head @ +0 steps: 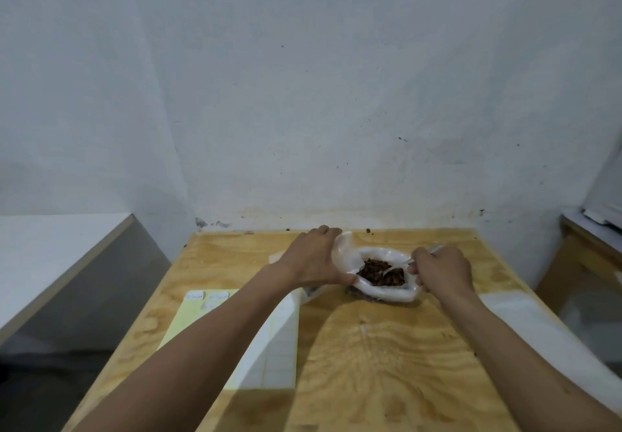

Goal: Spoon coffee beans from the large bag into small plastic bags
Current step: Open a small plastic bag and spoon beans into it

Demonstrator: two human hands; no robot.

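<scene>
right hand [441, 268] fingers curled round spoon [399, 265], bowl in coffee beans [382, 271] | left hand [314, 258] grips left rim of large bag [387, 292] | bag open, far-centre on desk [387, 347] | yellow sheet [202, 317] under left forearm

Both arms reach forward
Left hand [314, 256] lies palm down, fingers and thumb pinching; right hand [441, 268] curled in a closed grip

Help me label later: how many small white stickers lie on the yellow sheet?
3 show on the yellow sheet: sticker one at its far left corner, sticker two beside it, sticker three just nearer. The left forearm may hide more.
</scene>
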